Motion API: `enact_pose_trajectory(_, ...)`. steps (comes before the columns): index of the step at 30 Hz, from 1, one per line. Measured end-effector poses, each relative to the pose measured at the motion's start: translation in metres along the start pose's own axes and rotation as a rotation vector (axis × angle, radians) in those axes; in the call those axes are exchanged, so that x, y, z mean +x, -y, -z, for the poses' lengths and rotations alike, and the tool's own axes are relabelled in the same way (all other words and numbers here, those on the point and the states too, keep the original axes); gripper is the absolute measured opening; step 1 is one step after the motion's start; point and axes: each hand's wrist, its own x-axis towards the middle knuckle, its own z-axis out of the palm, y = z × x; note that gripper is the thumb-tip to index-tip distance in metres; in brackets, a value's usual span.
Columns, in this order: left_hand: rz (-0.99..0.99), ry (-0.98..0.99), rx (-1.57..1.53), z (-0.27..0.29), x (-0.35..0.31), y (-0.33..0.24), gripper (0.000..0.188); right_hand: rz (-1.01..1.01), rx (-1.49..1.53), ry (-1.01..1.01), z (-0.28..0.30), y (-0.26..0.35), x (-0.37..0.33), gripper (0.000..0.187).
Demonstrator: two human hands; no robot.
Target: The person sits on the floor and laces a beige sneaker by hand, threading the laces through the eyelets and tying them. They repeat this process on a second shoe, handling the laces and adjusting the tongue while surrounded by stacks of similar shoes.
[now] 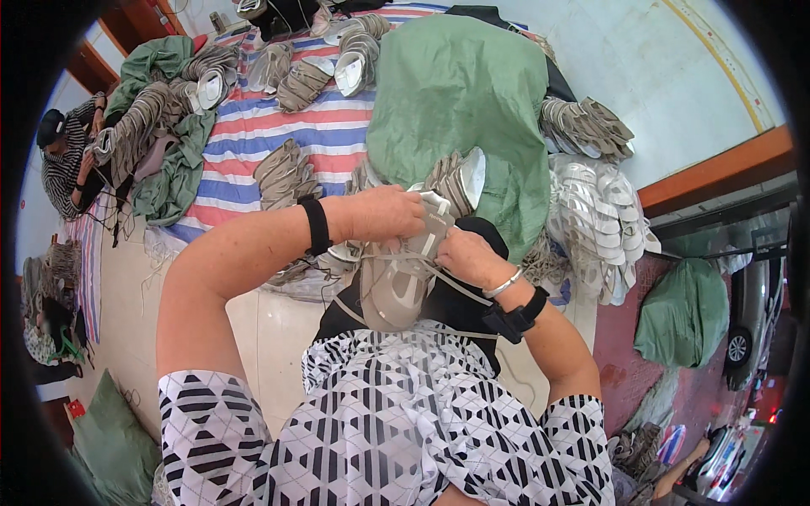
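A beige-grey shoe upper (390, 295) rests across my lap, its rounded end toward me. A thin pale shoelace (419, 258) crosses it, and its loose ends trail down both sides over my dark trousers. My left hand (384, 212) is closed on the upper's far left part, with the fingertips partly hidden. Opposite, my right hand (472, 255) has its fingers curled and pinching at the upper's right edge, beside the lace. Whether the lace is also between those fingers is too small to tell. Just beyond my hands lies a nested stack of similar uppers (456, 183).
A large green sack (460, 84) lies ahead on a striped tarp (240, 160). White-and-beige shoe uppers (595, 223) are heaped at the right near the wall. More stacks (287, 175) lie ahead left. Another person (72, 160) sits at the far left beside uppers.
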Motion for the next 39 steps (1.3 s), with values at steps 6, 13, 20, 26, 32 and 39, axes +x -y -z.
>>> enact_pose_trajectory(6,0.108,0.142,-0.073,-0.018,0.017,-0.003,0.020,-0.146,0.049,-0.137,-0.017,0.017,-0.010,0.011)
enact_pose_trajectory(13,0.467,-0.528,-1.391,-0.043,0.019,0.000,0.028,-0.243,1.894,-0.735,0.008,-0.011,-0.011,0.019)
enact_pose_trajectory(20,0.482,-0.489,-1.652,-0.060,0.012,-0.001,0.028,-0.376,1.552,-0.203,-0.014,0.040,0.016,0.014)
enact_pose_trajectory(26,0.358,-0.609,-1.306,-0.021,0.021,-0.016,0.026,0.177,1.473,-0.529,0.104,0.066,-0.035,0.021)
enact_pose_trajectory(32,0.131,-0.436,-1.199,0.005,0.028,-0.037,0.021,0.104,1.388,-0.617,0.109,0.066,-0.041,0.025)
enact_pose_trajectory(39,0.856,-1.666,-1.862,-0.007,-0.109,0.070,0.018,-0.146,1.842,-1.299,0.098,-0.124,-0.209,0.018)
